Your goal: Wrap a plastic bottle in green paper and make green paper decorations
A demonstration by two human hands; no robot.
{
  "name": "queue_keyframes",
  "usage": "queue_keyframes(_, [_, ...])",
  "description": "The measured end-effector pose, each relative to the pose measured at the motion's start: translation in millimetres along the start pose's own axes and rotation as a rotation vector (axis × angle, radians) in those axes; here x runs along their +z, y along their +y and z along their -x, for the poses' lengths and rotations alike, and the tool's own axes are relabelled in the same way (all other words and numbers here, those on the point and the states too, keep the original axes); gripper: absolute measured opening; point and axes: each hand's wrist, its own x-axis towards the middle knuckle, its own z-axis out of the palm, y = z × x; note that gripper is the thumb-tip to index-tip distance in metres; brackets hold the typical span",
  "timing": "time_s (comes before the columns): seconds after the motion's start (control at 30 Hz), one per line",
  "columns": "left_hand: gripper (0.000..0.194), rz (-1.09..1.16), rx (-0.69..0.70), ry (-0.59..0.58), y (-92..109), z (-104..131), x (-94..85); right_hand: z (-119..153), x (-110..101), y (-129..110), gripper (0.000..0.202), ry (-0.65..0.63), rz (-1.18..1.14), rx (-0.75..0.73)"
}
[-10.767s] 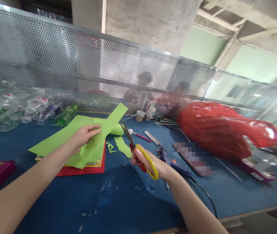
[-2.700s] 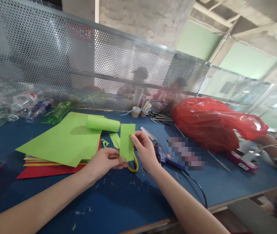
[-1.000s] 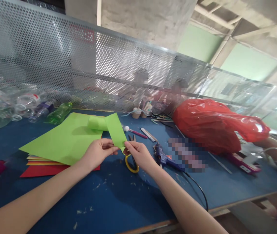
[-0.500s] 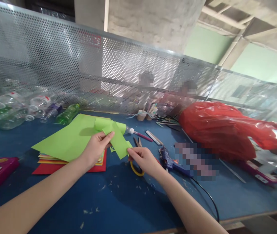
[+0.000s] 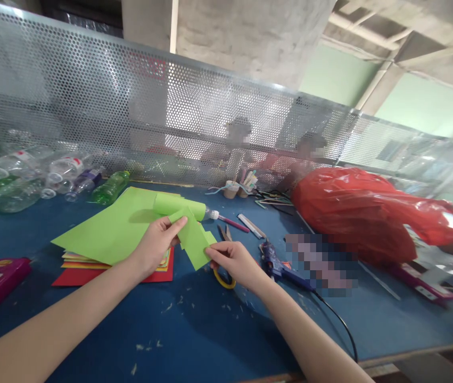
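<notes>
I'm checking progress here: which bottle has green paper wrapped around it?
The white-capped bottle lying just beyond the left hand. The other bottles, grouped at the far left, show no green paper around them.

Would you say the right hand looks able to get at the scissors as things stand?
Probably yes: the scissors lie right by the right hand, with only that hand seen over them, though it would likely need to release the green strip first.

Lime-green paper strip (image 5: 193,239), lime-green sheets (image 5: 110,229), bright red sheet (image 5: 75,276), yellow scissors handle (image 5: 224,282), dark blue glue gun (image 5: 286,270), glossy red bag (image 5: 354,210), blue tabletop (image 5: 194,330) with pale flecks, silvery screen (image 5: 130,101) dotted with holes
</notes>
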Motion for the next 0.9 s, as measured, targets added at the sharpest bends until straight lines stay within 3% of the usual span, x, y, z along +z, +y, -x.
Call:
queue_keyframes(0.33, [0.038,-0.028,0.019,0.07,-4.8,-5.9,-9.3,-0.8,-0.9,-0.1,0.035,0.035,-0.07,0.067])
queue_keyframes(0.9, [0.031,0.007,0.005,0.041,-2.0,-4.0,-6.8,-1.5,1.8,-0.4,0.033,0.05,-0.16,0.054])
